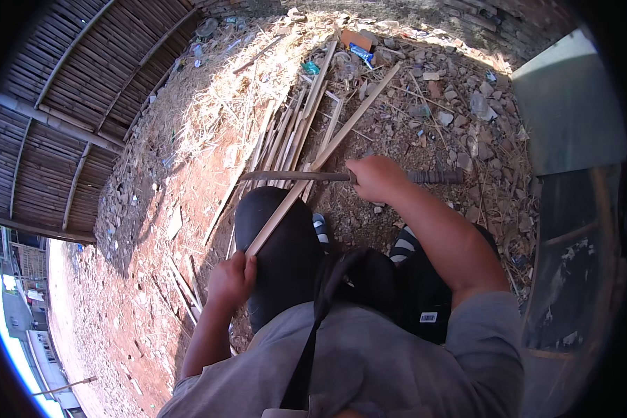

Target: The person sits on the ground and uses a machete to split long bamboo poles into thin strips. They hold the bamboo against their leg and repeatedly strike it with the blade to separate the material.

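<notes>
My left hand point(231, 280) is closed around the near end of a long pale wood or bamboo strip point(277, 217). The strip slants away over my left knee, its far end toward the upper right. In my right hand point(380, 178) is a machete point(292, 176), its dark blade pointing left across the strip. Blade and strip overlap just beyond the knee; whether they touch, I cannot tell. A dark wrapped length of the handle point(439, 177) sticks out to the right of that fist. Beyond the knee lies a pile of similar strips point(285, 136) on the ground.
Stones and litter point(460, 104) cover the soil at the far right. A bamboo-slat wall point(63, 104) rises at the left, with grey-green and dark panels point(568, 104) along the right. A few loose strips point(186, 289) lie left of my left arm. Striped footwear point(403, 244) shows between my knees.
</notes>
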Demonstrator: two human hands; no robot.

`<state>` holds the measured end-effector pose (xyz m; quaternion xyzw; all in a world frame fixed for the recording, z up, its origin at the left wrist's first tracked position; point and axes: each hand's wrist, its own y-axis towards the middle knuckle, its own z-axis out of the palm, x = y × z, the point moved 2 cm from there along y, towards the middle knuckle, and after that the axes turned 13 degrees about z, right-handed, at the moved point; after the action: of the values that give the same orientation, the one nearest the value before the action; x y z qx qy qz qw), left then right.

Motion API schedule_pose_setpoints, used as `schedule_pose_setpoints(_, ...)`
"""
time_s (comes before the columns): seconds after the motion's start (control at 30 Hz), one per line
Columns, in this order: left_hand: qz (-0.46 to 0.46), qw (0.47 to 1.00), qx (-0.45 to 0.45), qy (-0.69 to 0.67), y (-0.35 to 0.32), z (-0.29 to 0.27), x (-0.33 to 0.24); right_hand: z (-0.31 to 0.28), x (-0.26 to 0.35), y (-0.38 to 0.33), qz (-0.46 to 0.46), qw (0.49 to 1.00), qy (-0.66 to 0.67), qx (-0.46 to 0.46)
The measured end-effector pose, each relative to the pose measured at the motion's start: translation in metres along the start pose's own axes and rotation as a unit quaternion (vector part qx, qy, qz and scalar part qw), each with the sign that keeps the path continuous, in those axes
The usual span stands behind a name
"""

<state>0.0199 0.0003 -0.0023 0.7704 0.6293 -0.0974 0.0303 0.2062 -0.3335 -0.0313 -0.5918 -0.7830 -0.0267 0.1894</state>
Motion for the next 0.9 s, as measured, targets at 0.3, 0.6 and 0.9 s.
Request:
schedule_pose_setpoints(0.3,-0.012,0.999,0.027,-0.026,-0.007,-0.010,-0.015,0.027,0.013,-0.011,-0.039,0.997,-0.037,-0.054)
schedule_pose_setpoints(0.6,-0.004,1.000,0.004,-0.001,0.005,-0.014,-0.013,-0.007,0.019,-0.010,-0.080,0.994,-0.022,-0.073)
schedule_pose_setpoints(0.9,0.025,0.999,-0.006,-0.022,0.011,-0.008,-0.008,-0.003,-0.002,0.005,0.030,0.999,-0.033,-0.017)
